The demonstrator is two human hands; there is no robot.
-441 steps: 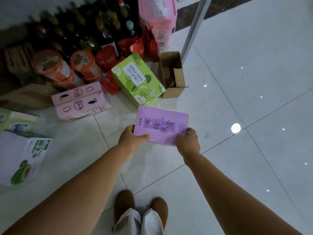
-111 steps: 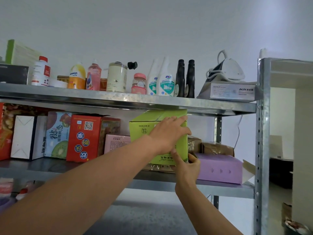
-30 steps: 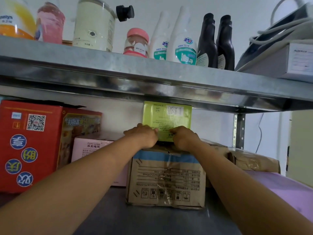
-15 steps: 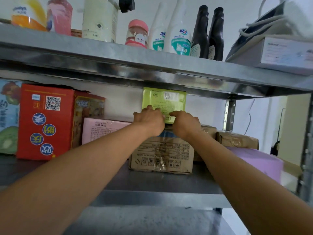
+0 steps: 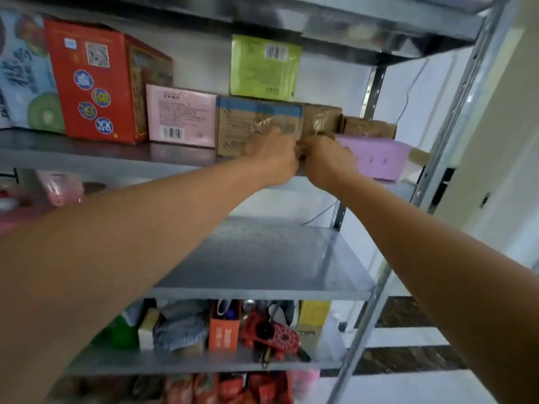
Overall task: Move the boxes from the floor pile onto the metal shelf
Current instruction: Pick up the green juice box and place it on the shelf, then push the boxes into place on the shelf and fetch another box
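Observation:
The green box (image 5: 264, 67) stands upright on a taped brown cardboard box (image 5: 256, 123) on the metal shelf (image 5: 87, 157), just under the shelf above. Neither hand touches it. My left hand (image 5: 275, 160) and my right hand (image 5: 328, 163) are side by side, almost touching, in front of the cardboard box's lower right corner. Both are motion-blurred and I see nothing held in either. A purple box (image 5: 376, 157) lies on the same shelf just right of my right hand.
A pink box (image 5: 180, 118) and a red box (image 5: 93, 80) stand left of the cardboard box. The shelf board below (image 5: 262, 258) shows bare metal. Lower shelves hold mixed small goods (image 5: 224, 330). A perforated steel upright (image 5: 455, 112) bounds the right side.
Both hands have let go of the green box, dropped and drawn back toward me. The green box stays on the cardboard box. The view has tilted down, showing lower shelves.

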